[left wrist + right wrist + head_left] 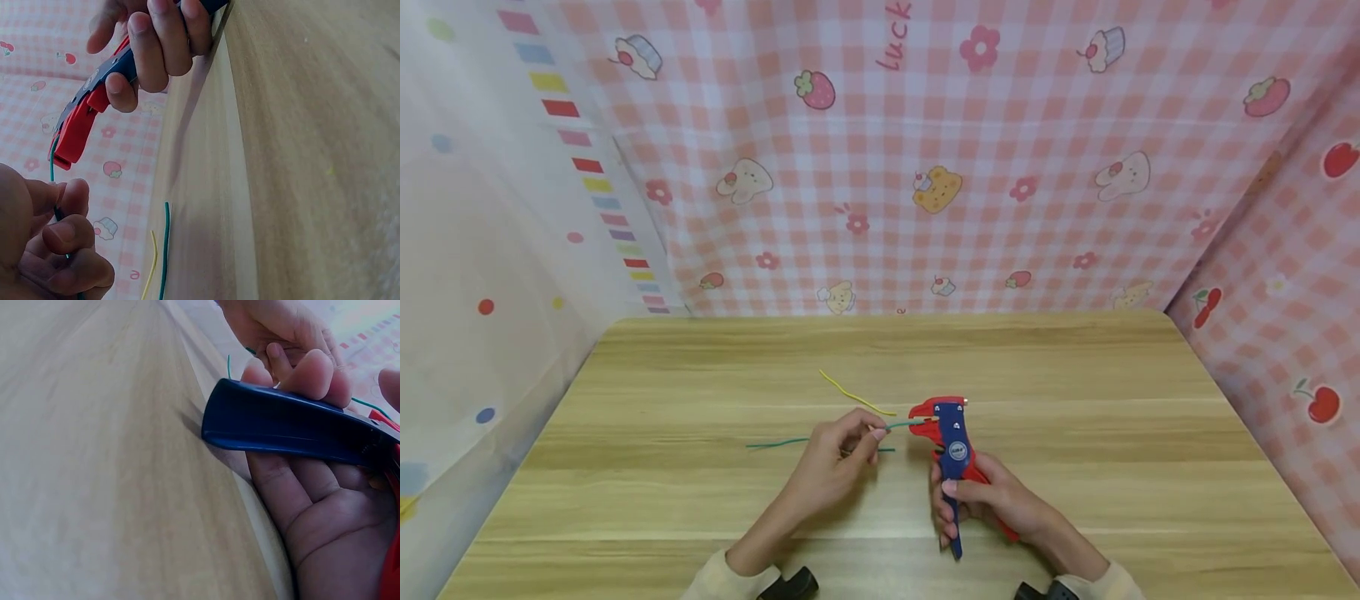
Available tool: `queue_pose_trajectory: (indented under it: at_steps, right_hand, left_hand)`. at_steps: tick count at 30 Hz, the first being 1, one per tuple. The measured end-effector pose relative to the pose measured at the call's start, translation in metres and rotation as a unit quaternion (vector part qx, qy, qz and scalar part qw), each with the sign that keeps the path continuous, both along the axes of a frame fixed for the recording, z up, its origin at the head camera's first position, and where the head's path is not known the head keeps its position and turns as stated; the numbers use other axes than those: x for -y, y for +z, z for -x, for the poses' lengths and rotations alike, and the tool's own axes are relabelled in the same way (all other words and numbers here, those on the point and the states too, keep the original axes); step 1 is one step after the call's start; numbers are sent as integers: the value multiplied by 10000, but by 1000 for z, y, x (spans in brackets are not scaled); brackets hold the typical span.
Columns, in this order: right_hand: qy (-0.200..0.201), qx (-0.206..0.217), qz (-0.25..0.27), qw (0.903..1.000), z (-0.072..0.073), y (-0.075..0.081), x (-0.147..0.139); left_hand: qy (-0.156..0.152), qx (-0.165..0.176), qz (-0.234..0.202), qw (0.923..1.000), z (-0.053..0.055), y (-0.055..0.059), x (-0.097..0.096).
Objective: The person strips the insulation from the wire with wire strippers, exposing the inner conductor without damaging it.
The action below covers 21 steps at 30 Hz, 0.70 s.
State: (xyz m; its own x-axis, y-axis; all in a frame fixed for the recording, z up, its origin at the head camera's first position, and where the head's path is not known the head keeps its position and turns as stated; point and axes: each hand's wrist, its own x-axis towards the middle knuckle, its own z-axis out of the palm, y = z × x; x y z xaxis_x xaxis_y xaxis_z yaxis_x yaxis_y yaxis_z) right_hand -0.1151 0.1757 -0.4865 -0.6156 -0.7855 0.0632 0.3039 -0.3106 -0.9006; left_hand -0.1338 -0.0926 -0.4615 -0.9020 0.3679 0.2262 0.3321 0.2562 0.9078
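In the head view my left hand pinches a thin green wire between thumb and fingertips. The wire's far end reaches into the mouth of a red and blue wire stripper. My right hand grips the stripper by its handles, jaws toward the left hand. From the left wrist view, the green wire runs from the pinching fingers up to the red jaws; its tip is hidden there. Up close in the right wrist view, fingers curl around the blue handle.
A second green wire lies on the wooden table, partly under the left hand. Just beyond it rests a short yellow wire. A pink checked cloth hangs behind the table's back edge.
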Motion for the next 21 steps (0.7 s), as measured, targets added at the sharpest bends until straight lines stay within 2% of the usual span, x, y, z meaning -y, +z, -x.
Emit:
queue_pose_trajectory:
  at_steps: [21]
  right_hand:
    - [143, -80, 182, 9997, 3, -5, -1]
  left_hand:
    - [41, -64, 186, 9998, -1, 3, 0]
